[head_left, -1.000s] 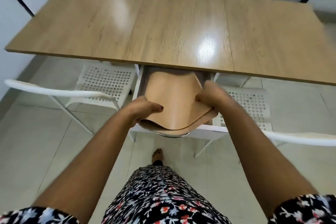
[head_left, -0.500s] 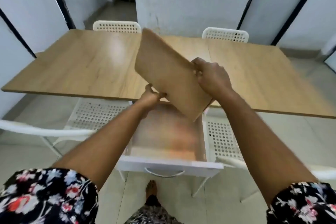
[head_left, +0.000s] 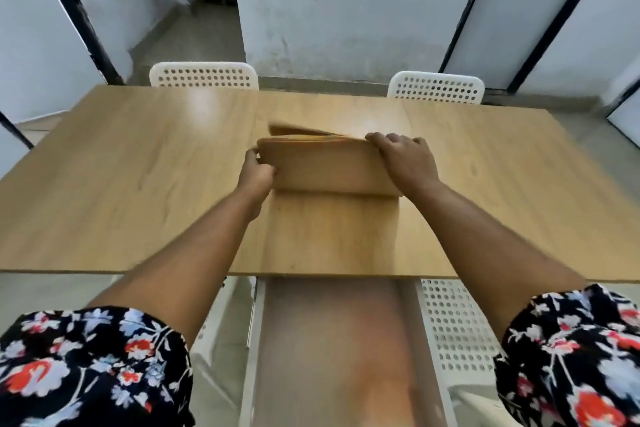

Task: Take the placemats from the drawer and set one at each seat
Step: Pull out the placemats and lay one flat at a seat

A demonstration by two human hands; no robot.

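A stack of tan placemats (head_left: 329, 166) stands tilted on its near long edge over the middle of the wooden table (head_left: 138, 191). My left hand (head_left: 258, 172) grips the stack's left end. My right hand (head_left: 403, 158) holds its top right corner, fingers curled over the edge. The far sheets splay slightly at the top. Below the table's near edge the white drawer (head_left: 332, 350) stands pulled out, its pale bottom bare.
Two white perforated chairs (head_left: 204, 74) (head_left: 436, 88) stand at the table's far side. Another white chair seat (head_left: 453, 322) shows right of the drawer. White walls and dark-framed doors lie beyond.
Both hands lifted the placemat stack out of the drawer, raised it over the table and brought it down onto the tabletop's middle. The view tilted up towards the far wall.
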